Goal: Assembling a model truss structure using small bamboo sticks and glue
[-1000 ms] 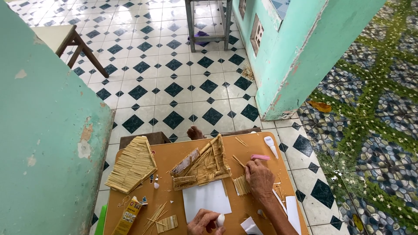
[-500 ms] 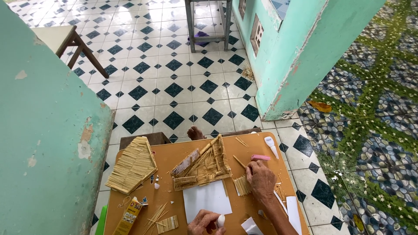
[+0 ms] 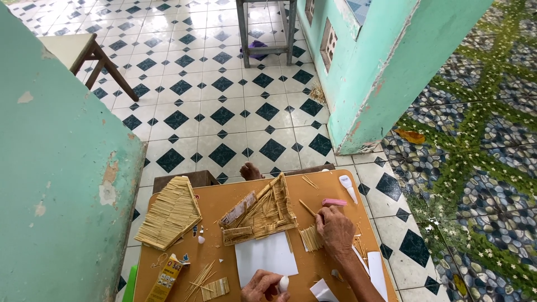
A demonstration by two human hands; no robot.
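A single head-worn camera looks steeply down and forward from above a small brown table [image 3: 224, 196], which fills the lower centre of the frame at close range. The person's left hand [image 3: 267, 285] is cut by the bottom edge; the right hand [image 3: 335, 229] sits lower right of centre. Beyond the table the view tilts out across a black-and-white tiled floor [image 3: 212, 84] toward the top edge. A green wall [image 3: 56, 196] crowds the left side, very near the lens. No second view overlaps this one.
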